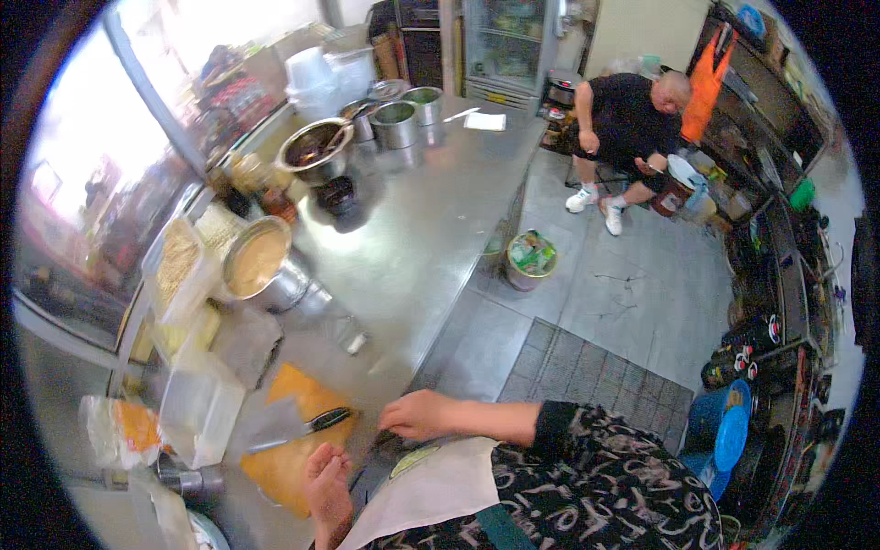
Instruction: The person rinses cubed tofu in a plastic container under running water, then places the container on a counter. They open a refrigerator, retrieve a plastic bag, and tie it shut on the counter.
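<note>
My left hand (329,478) is palm up at the counter's near edge, its fingers curled and nothing seen in it. Just right of it, my right hand (416,415) hangs over the edge with bent fingers; their inner side is hidden. A cleaver (278,425) with a black handle lies across a flat yellow-orange slab (278,474), whose material I cannot tell. Its handle points towards my right hand, a short gap apart. Beside the blade stands a translucent plastic tub (199,412). A pale apron (433,485) covers my front.
Along the steel counter (405,227) stand a pot of tan paste (258,260), a bowl of dark sauce (316,148) and several metal canisters (395,124). On the floor are a waste bucket (531,261), a mat (598,381) and a blue bin (729,426). Another person (625,124) sits beyond.
</note>
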Tool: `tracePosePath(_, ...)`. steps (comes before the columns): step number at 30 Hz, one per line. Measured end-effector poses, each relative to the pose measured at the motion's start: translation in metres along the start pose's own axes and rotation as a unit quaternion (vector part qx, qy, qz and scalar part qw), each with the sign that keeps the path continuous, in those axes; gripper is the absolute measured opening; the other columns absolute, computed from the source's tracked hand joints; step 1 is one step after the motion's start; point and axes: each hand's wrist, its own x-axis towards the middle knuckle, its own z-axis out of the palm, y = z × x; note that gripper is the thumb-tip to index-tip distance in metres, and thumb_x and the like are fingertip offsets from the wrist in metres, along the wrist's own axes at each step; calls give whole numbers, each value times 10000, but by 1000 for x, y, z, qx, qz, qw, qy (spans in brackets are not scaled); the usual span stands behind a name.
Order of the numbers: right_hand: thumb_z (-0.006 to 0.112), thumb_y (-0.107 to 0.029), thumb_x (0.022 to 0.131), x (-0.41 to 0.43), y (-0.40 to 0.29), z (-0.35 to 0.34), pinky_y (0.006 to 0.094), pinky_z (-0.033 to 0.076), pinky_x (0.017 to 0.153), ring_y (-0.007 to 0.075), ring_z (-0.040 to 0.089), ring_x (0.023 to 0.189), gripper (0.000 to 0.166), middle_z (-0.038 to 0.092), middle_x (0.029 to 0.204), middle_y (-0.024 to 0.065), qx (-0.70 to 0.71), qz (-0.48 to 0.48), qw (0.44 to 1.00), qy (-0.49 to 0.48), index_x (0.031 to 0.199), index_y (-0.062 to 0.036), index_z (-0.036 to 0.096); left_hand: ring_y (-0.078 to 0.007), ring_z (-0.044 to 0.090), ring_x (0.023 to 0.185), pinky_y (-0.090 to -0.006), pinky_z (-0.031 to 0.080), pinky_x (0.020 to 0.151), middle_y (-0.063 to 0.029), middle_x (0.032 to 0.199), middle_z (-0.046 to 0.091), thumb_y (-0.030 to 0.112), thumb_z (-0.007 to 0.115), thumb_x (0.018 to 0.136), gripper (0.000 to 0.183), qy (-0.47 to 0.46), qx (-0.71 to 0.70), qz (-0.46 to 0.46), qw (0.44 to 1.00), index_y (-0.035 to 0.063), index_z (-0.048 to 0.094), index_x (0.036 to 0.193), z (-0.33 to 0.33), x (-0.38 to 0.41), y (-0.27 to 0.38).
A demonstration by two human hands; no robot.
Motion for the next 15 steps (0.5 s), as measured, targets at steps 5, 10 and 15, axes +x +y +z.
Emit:
tracePosePath(5,462,-266,820,-155,44,-62,373,463,726,254,559,871,246,576,976,37,-5,174,982,78,994,-140,584,-181,559,808,-283,441,733,-122,922,590,-13,547,754,259,-123,158,-17,980,-39,533,1011,144,21,-51)
tracePosePath(10,465,-271,830,-263,61,-97,369,461,723,256,564,867,254,584,977,39,-10,341,933,117,1020,-159,592,-165,567,789,-270,464,674,-121,935,593,-26,542,757,264,-275,223,29,935,-41,533,1020,279,58,-89)
tracePosePath(15,490,-304,828,-331,88,-128,379,474,696,303,571,825,255,593,924,90,29,405,882,239,994,-144,599,-137,569,727,-253,469,618,-110,925,596,11,554,762,266,-340,294,78,890,-41,535,1022,398,125,-127)
